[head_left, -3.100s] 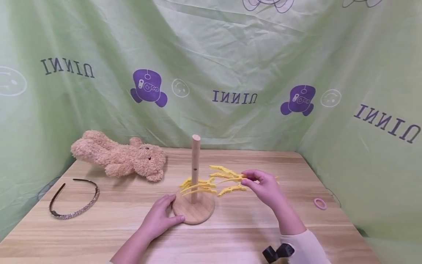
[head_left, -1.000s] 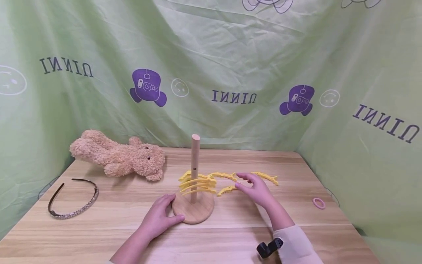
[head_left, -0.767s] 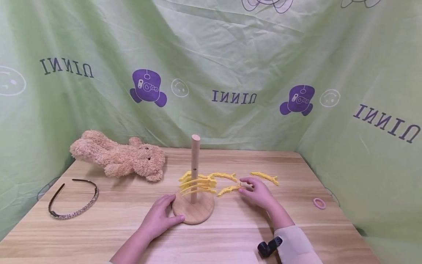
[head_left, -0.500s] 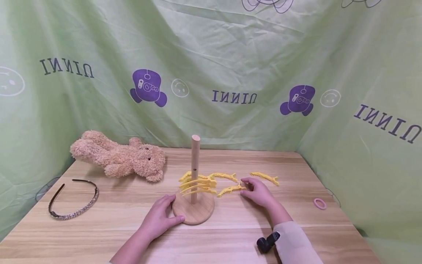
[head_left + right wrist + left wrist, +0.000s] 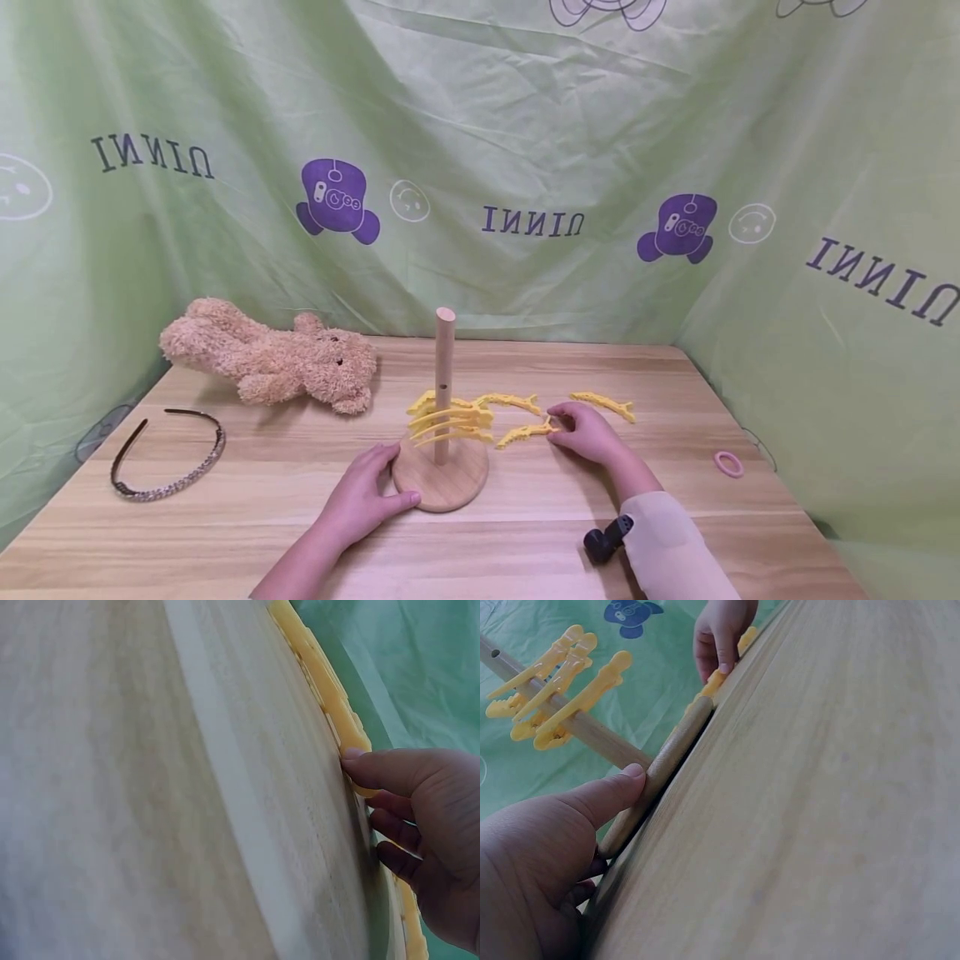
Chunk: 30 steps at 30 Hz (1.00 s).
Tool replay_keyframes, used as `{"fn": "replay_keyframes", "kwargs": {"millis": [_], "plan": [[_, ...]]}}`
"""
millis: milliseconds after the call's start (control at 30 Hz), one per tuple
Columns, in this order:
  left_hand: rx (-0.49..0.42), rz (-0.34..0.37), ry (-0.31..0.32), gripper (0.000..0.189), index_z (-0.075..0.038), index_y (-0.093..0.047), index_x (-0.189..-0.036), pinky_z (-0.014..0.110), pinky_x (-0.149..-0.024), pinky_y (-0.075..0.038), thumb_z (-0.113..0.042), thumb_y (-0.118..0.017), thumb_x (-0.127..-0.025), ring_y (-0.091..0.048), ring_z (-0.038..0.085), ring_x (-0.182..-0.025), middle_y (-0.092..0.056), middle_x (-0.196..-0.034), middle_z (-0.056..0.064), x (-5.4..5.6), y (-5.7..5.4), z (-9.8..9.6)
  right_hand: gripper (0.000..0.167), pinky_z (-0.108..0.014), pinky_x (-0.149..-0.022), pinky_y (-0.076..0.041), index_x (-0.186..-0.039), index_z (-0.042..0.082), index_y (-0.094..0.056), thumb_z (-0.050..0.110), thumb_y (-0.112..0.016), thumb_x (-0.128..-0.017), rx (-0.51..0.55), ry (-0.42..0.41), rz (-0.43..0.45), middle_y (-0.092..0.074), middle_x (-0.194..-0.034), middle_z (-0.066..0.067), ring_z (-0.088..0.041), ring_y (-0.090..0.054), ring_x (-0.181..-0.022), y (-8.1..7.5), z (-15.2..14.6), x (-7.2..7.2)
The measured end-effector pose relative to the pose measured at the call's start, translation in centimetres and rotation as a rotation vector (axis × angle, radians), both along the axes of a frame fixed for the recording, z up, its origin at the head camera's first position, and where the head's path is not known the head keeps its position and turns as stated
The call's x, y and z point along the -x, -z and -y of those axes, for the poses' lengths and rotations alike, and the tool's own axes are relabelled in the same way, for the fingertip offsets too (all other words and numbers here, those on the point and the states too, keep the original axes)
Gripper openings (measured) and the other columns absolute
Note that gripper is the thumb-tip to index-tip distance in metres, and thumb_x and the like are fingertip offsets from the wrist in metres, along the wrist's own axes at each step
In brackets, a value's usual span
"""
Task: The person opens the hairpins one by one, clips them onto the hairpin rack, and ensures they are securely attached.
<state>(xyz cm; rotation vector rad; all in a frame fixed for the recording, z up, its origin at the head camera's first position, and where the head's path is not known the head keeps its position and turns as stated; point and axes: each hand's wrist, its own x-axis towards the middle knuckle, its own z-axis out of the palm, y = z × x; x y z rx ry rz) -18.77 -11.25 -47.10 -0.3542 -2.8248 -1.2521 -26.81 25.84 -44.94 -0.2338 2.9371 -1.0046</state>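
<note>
My left hand (image 5: pixel 365 493) holds the rim of the round wooden base (image 5: pixel 450 492), its thumb on top in the left wrist view. From that base rises an upright wooden post (image 5: pixel 446 346). Three yellow alligator hair clips (image 5: pixel 592 694) are clamped across the post, one above another. To the right of the stand, a yellow hair clip (image 5: pixel 521 432) lies on the table with its handle end pinched between the thumb and fingers of my right hand (image 5: pixel 588 435). In the right wrist view the thumb (image 5: pixel 397 769) presses that clip's end.
Two more yellow clips lie behind: one (image 5: pixel 510 401) beside the post, another (image 5: pixel 602 405) beyond my right hand. A plush bear (image 5: pixel 277 354) lies back left, with a beaded headband (image 5: pixel 168 486) before it. A pink ring (image 5: pixel 727 463) lies far right. Green cloth (image 5: pixel 480 150) encloses the table.
Earlier my right hand held a clip near the post; that clip is now on the post, released. The right hand has dropped to the near clip on the table. My left hand stays put.
</note>
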Motion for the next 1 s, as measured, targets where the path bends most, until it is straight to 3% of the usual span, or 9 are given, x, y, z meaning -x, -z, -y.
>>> {"fn": "replay_keyframes", "kwargs": {"millis": [133,333,567,733,1000], "plan": [[0.011,-0.002,-0.002,0.087,0.004,-0.051,-0.138,0.061,-0.115,-0.030,-0.043,-0.084,-0.072,-0.039,0.047,-0.138,-0.048,-0.144,0.028,0.0,0.0,0.0,0.039,-0.053,-0.106,-0.045,-0.117,0.003,-0.066,0.019,-0.077,-0.083,-0.038,0.000,-0.011,-0.066,-0.119,-0.016,-0.034,-0.059,-0.117,-0.1,-0.3,-0.3],[0.008,-0.006,-0.002,0.087,0.004,-0.051,-0.137,0.061,-0.115,-0.030,-0.044,-0.084,-0.072,-0.039,0.047,-0.137,-0.048,-0.143,0.028,0.1,0.0,0.0,0.035,-0.048,-0.097,-0.050,-0.107,0.006,-0.066,0.024,-0.079,-0.080,-0.047,0.006,-0.030,-0.066,-0.103,-0.007,-0.023,-0.060,-0.100,-0.3,-0.6,-1.0],[0.007,-0.015,0.001,0.087,0.005,-0.051,-0.137,0.061,-0.115,-0.030,-0.043,-0.084,-0.072,-0.040,0.047,-0.137,-0.049,-0.143,0.028,0.0,0.0,-0.1,0.033,-0.042,-0.094,-0.055,-0.103,0.005,-0.060,0.015,-0.080,-0.078,0.165,0.082,0.012,-0.067,-0.103,-0.009,-0.021,-0.065,-0.099,0.0,-1.2,-2.1],[0.010,-0.014,0.001,0.087,0.005,-0.051,-0.137,0.061,-0.115,-0.031,-0.043,-0.084,-0.072,-0.040,0.047,-0.137,-0.049,-0.142,0.028,0.0,-0.1,-0.1,0.035,-0.028,-0.089,-0.056,-0.106,0.000,-0.057,0.007,-0.077,-0.079,0.315,0.125,0.014,-0.068,-0.104,-0.013,-0.018,-0.065,-0.097,-0.3,-1.3,-2.7],[0.009,-0.005,-0.001,0.087,0.005,-0.051,-0.137,0.060,-0.115,-0.031,-0.043,-0.084,-0.072,-0.040,0.047,-0.137,-0.049,-0.142,0.028,0.0,-0.1,-0.1,0.039,-0.013,-0.079,-0.053,-0.120,-0.010,-0.058,0.007,-0.071,-0.088,0.431,0.120,-0.068,-0.067,-0.109,-0.021,-0.001,-0.061,-0.088,-2.7,-1.0,-3.9]]}}
